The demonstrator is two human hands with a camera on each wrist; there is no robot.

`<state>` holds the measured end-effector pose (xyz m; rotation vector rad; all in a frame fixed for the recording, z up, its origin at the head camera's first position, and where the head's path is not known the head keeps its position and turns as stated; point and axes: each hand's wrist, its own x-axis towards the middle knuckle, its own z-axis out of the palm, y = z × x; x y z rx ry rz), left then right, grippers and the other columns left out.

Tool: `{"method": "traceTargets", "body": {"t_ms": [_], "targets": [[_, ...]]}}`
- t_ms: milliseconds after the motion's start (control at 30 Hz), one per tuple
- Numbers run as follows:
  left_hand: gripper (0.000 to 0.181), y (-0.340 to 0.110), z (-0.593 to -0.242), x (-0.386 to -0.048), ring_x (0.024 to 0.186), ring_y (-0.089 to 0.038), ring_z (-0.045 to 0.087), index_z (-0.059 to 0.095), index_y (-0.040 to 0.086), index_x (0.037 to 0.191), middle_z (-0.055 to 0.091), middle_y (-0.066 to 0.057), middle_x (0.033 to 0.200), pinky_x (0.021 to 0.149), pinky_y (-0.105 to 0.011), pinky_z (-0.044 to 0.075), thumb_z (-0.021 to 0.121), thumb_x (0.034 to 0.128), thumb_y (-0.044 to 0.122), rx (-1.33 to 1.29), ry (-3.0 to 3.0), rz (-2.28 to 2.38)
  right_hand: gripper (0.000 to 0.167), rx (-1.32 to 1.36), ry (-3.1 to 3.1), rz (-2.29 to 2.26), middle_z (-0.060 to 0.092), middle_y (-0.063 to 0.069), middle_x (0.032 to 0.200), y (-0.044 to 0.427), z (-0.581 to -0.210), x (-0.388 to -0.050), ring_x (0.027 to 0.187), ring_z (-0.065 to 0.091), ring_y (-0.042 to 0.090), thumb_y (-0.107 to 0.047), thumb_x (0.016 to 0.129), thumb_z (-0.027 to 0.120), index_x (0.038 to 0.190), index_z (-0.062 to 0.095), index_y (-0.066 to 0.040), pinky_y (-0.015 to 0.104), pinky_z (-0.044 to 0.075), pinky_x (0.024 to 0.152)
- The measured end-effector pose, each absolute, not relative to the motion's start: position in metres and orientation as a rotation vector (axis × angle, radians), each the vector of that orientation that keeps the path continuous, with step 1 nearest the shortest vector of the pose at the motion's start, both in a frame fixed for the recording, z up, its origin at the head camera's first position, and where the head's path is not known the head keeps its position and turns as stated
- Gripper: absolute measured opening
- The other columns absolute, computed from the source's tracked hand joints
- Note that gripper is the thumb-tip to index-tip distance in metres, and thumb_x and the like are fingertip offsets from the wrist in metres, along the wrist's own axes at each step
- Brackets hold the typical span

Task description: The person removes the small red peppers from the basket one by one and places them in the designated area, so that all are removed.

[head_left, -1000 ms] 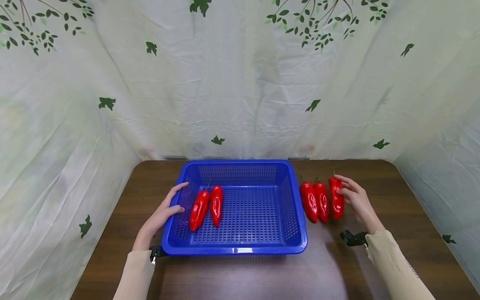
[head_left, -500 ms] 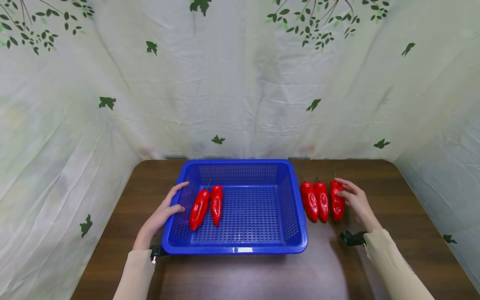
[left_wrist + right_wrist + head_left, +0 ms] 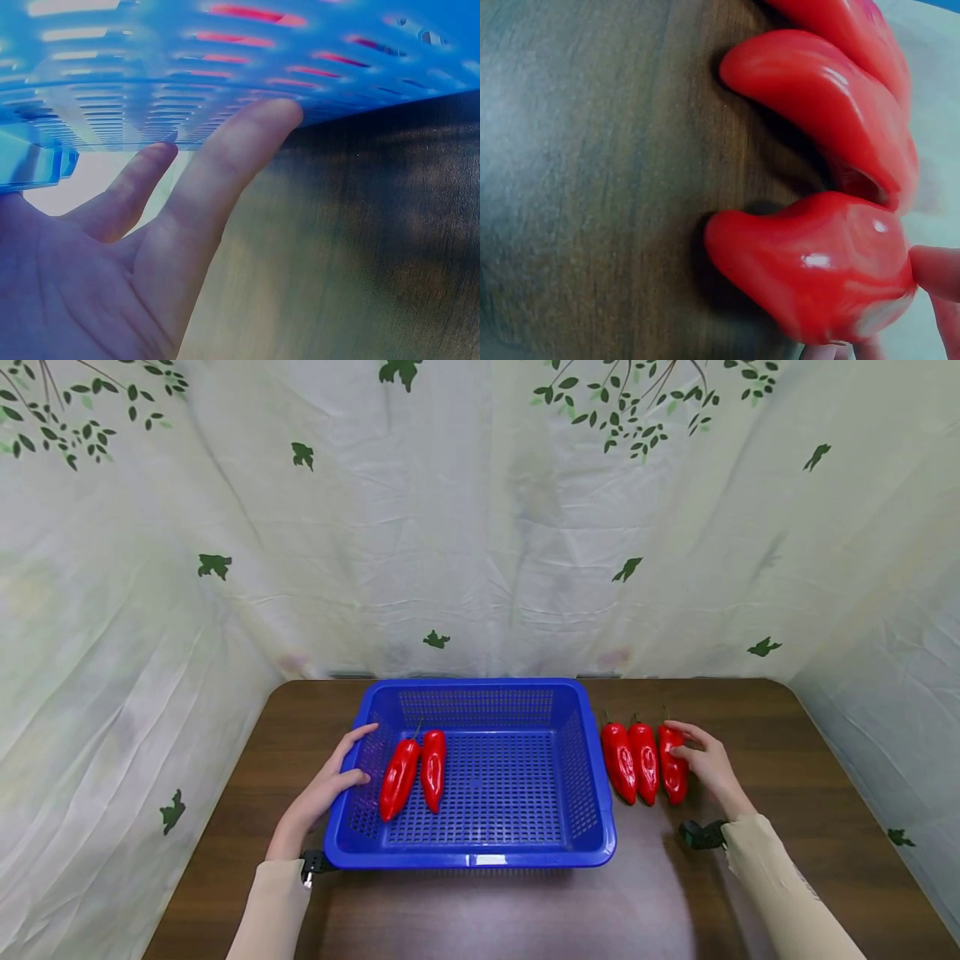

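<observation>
A blue perforated basket (image 3: 480,860) stands on the table. My left hand (image 3: 326,789) grips its left rim, with thumb and index finger over the edge. In the left wrist view, other fingers (image 3: 217,165) reach along the outer wall underneath. Two red chili peppers (image 3: 398,781) lie inside on the left. To the right of the basket, my right hand (image 3: 708,762) holds another red chili pepper (image 3: 673,777) between thumb and fingers. That pepper lies beside two more red chili peppers (image 3: 618,764), stems pointing away from me. The right wrist view shows the held pepper (image 3: 810,262) close up.
The brown wooden table (image 3: 510,914) extends on both sides of the basket and in front of it. Behind it hangs a pale curtain (image 3: 480,527) with green leaf prints.
My right hand and the pepper it holds have shifted slightly left and towards me, narrowing the gap to the neighbouring pepper. The left hand and the basket look unmoved.
</observation>
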<state>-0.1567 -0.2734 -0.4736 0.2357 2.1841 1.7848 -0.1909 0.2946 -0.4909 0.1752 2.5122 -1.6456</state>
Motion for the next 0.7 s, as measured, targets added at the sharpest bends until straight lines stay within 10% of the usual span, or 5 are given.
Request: {"method": "traceTargets", "body": {"t_ms": [700], "targets": [[0.070,-0.2737,-0.4746,-0.1576,0.130,-0.053,0.025,0.021,0.026,0.151,0.003,-0.018,0.154,0.087,-0.059,0.046,0.047,0.0894,0.004,0.223,2.183,1.792,0.045,0.214,2.527,-1.655,0.036,0.028,0.141,0.2905,-0.4861,-0.1892,0.118,0.040,0.039,-0.009,0.098,0.045,0.142,0.040,0.001,0.034,0.047,0.087]]}}
